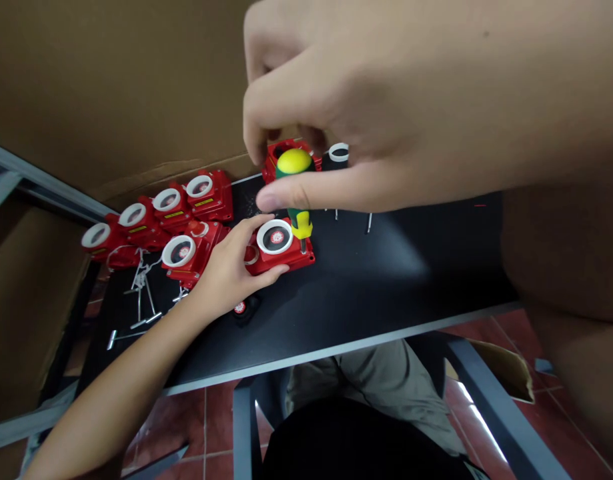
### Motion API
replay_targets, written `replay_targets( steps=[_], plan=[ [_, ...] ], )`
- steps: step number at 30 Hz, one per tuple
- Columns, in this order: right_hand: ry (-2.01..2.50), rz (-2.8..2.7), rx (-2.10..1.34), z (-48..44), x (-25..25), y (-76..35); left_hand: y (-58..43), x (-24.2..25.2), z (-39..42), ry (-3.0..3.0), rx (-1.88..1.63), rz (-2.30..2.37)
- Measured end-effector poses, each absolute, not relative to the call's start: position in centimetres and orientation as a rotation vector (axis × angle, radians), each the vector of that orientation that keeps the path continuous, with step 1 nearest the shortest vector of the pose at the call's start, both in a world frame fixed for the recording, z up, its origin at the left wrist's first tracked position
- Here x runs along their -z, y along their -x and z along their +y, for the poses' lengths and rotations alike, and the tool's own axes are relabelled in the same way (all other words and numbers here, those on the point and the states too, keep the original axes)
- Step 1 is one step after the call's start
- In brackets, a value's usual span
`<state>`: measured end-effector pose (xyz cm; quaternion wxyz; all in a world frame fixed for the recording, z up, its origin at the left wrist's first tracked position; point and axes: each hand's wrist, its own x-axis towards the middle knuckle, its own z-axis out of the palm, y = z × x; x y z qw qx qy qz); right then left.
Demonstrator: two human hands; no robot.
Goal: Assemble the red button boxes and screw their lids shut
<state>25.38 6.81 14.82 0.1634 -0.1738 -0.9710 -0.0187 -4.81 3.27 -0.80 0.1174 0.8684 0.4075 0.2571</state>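
My left hand (236, 263) grips a red box (291, 257) with a white ring and a round black centre, holding it against the black table. Above its right end, my right hand (326, 127) has its fingers around the handle of a yellow and green screwdriver (295, 163). The screwdriver stands nearly upright, its short metal shaft reaching down to the box's right corner. Whether the tip sits in a screw I cannot tell. Just left of my left hand lies another red box (196, 250) with a white ring. A small black part (243, 310) with a red and white label rests below my left wrist.
Several red boxes (166, 213) stand in a row at the back left. Another red box (281, 150) is partly hidden behind my right hand, near a white ring (339, 153). Metal T-shaped rods (141, 300) with white cord lie at the left. A cardboard wall (136, 80) rises behind.
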Motion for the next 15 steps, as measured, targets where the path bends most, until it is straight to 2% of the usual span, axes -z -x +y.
replay_targets(
  steps=[3,6,15],
  plan=[
    [0.433,-2.824,0.162,7.65,-15.28,-25.93,4.82,0.80,3.27,-2.543,-0.751,1.195],
    [0.340,-2.814,0.125,7.99,-15.62,-25.87,4.84,0.79,3.23,-2.534,-0.746,1.203],
    [0.409,-2.749,0.219,7.86,-15.50,-25.47,4.71,0.78,3.26,-2.523,-0.733,1.215]
  ],
)
